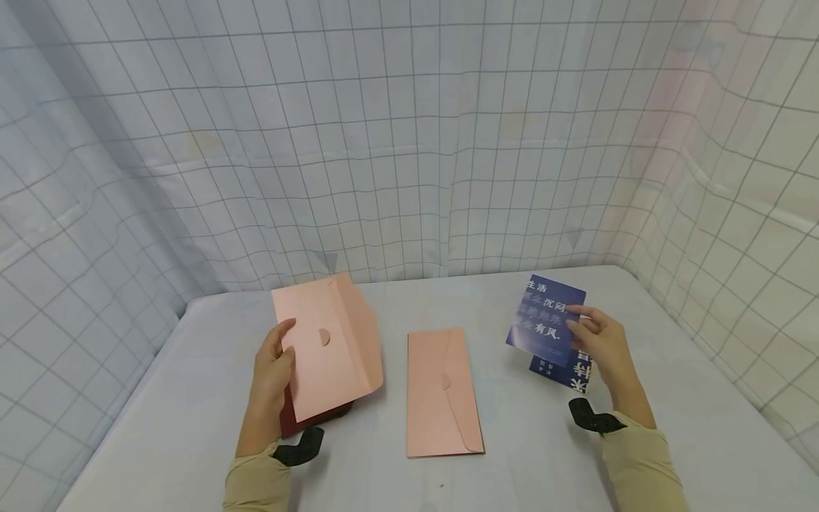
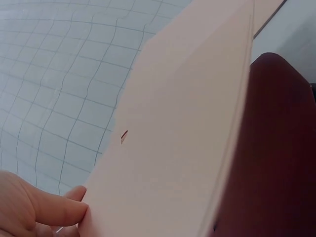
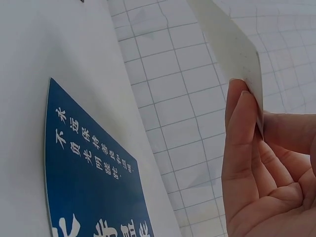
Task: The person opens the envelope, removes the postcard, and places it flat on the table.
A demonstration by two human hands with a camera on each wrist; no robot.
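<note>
I see two hands, and each of them holds one thing. The fingers of the left hand [image 1: 271,370] are closed only to a narrow pinch: the thumb lies on one face of an opened pink envelope [image 1: 313,355], and the other fingers hold its left edge. The fingers of the right hand [image 1: 606,348] pinch in the same way, thumb against fingertips, and between them is a raised blue card [image 1: 544,320] with white Chinese characters; its back side is pale.

The opened envelope is lifted and tilted, with its one flap spread to the right. Under it there is a dark red item [image 2: 276,148] with a rounded corner; it is mostly covered, so I cannot tell how many pieces it has. Below the raised card, and apart from it, a second blue card [image 3: 94,173] lies on the desk [image 1: 499,476]. Thus I count two blue cards.

Between the hands lies a closed pink envelope [image 1: 429,398], flat on the desk and touched by neither hand. So two pink envelopes are visible.

Both forearms come from the near side; the right one leans inward to the left, the left one rises more steeply. I count two black straps [image 1: 595,417] and two beige sleeves [image 1: 643,462]. Behind the desk hangs a white gridded cloth [image 1: 409,142].
</note>
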